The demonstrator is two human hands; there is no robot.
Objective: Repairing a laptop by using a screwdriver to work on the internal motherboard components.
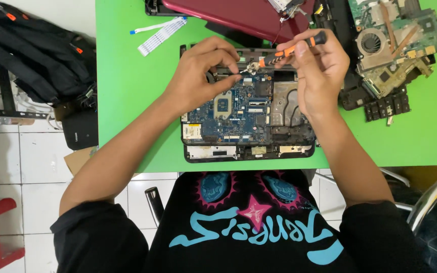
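**A:** Head view, looking straight down. What has the right hand [315,71] got?

**B:** It's curled tight around a slim screwdriver with an orange-and-black handle [293,48], thumb and fingers pinched along the shaft, tip angled down and left to a small silver metal bracket [251,67] at the top edge of the board.

**A:** And the left hand [198,76]?

**B:** Half closed, fingers bent over. The fingertips [233,75] press down right beside the screwdriver tip, touching the bracket area. Whether they actually pinch something there, I can't tell.

**A:** Where's the work itself?

**B:** An opened black laptop base with a blue circuit board exposed [244,111] lies flat on the bright green tabletop [127,76], directly in front of the person, under both hands.

**A:** Around it?

**B:** A dark red laptop lid [228,15] just behind, a second stripped green circuit board with a round fan [390,40] off to the right, a white flat ribbon cable [160,33] at upper left, and a black backpack [31,45] beside the table on the left.
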